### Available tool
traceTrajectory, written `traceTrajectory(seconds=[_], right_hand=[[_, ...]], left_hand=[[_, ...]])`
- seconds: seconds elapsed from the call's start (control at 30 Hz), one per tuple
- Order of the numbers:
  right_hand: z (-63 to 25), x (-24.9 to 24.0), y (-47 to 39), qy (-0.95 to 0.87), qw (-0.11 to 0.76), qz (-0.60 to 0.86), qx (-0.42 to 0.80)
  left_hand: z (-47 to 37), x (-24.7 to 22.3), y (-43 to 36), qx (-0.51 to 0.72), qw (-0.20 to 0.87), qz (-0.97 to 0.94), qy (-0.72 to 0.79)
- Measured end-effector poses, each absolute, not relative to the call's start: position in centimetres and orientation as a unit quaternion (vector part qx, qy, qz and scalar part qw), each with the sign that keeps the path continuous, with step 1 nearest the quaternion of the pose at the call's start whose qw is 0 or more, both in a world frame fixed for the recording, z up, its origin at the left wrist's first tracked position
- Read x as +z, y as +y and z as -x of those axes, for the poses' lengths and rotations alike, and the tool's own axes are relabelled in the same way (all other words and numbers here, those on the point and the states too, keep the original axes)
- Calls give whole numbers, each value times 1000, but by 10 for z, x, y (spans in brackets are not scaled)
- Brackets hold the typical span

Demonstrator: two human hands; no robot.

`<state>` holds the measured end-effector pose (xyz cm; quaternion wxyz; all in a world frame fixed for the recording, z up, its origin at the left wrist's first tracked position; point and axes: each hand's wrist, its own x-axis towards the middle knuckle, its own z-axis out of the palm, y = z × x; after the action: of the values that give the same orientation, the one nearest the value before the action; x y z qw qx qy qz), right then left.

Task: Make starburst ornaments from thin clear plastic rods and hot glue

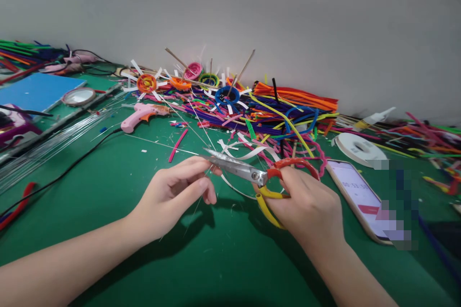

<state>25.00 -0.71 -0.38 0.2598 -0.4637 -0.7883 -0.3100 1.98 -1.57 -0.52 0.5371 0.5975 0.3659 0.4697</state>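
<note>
My right hand [306,196] grips a pair of scissors [237,168] by its red and yellow handles. The metal blades point left and sit nearly together. Their tips reach over the fingers of my left hand [183,184], whose thumb and fingers are curled in a pinch. Several thin, pale strands [162,145], like wire or clear line, run from the back and left to the spot where the blades meet my left fingertips. Short ends hang below that hand. Whether the blades touch a strand is hard to make out. White strips [248,153] lie behind the scissors.
A pink glue gun [140,115] with a black cord lies at the back left. Pipe cleaners [295,98] and coiled flower-like pieces [146,83] are heaped along the wall. A ribbon spool [360,148] and a phone [355,199] lie right; a blue board [39,91] lies left.
</note>
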Motion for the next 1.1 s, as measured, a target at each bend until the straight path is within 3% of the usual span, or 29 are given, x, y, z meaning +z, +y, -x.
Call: traceTrajectory(seconds=[0.37,0.73,1.1], right_hand=[[-253,-7,5,-708,337,601,-155],[-268,-6,13,-677,302,654,-150],[-273,-1,16,-664,332,666,-71]], left_hand=[[-23,-17,-7,502,655,-422,376],[-22,-16,-6,488,626,-455,403],[-21,-13,-6,491,601,-479,410]])
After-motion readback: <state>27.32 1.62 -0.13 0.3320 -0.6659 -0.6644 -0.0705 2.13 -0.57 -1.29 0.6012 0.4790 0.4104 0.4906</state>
